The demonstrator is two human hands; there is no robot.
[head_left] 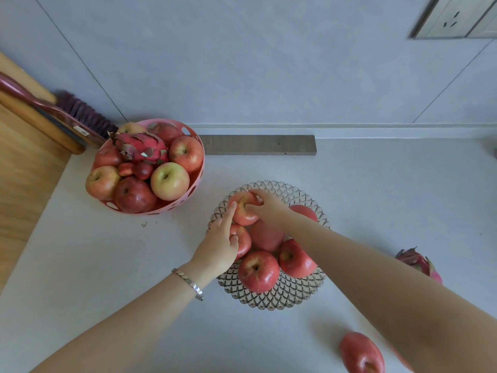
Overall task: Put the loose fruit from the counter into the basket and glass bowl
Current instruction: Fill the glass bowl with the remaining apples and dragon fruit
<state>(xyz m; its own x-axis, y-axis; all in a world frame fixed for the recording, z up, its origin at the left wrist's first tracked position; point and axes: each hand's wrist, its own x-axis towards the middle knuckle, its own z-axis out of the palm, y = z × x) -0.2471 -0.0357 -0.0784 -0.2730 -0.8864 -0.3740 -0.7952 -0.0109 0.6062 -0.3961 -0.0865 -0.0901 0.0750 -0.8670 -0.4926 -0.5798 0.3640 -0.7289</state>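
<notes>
A cut-glass bowl (289, 294) in the middle of the counter holds several red apples. My right hand (266, 207) grips a pinkish apple (243, 210) at the bowl's far side. My left hand (219, 244) rests on the same apple with its forefinger, and its palm lies over another apple (243, 242) below. A pink perforated basket (196, 184) at the back left is piled with apples, small plums and a dragon fruit (141, 148). A loose red apple (361, 352) lies near the front right, and a loose dragon fruit (418, 261) shows behind my right forearm.
A grey wooden strip (258, 145) lies along the back wall. A brush (67, 111) with dark bristles leans on a wooden board (24, 162) at the left. A wall socket (457, 17) sits top right.
</notes>
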